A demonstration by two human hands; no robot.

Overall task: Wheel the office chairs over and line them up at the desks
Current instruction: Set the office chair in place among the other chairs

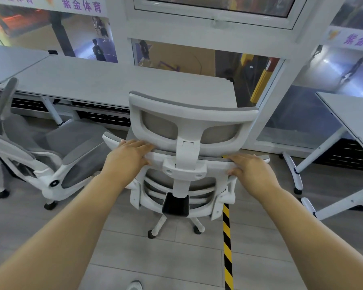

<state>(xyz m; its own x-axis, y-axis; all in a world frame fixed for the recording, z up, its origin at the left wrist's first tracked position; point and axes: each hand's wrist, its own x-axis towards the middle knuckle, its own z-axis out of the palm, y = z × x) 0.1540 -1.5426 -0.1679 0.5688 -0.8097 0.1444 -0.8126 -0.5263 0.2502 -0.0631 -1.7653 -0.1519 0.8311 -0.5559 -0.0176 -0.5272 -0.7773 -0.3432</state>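
Observation:
A white office chair (187,162) with grey mesh back and headrest stands in front of me, facing the long grey desk (117,82). My left hand (128,155) grips the top edge of its backrest on the left side. On the right side of that same edge, my right hand (249,170) holds on with the thumb underneath. The chair's seat is hidden behind the backrest; its white wheeled base shows below. A second grey and white chair (50,147) stands to the left, turned sideways near the desk.
Another desk (348,114) on white wheeled legs stands at the right. A yellow and black tape line (226,243) runs along the tiled floor beside the chair base. Windows behind the desks overlook a sports court. The tip of my shoe (135,285) shows at the bottom.

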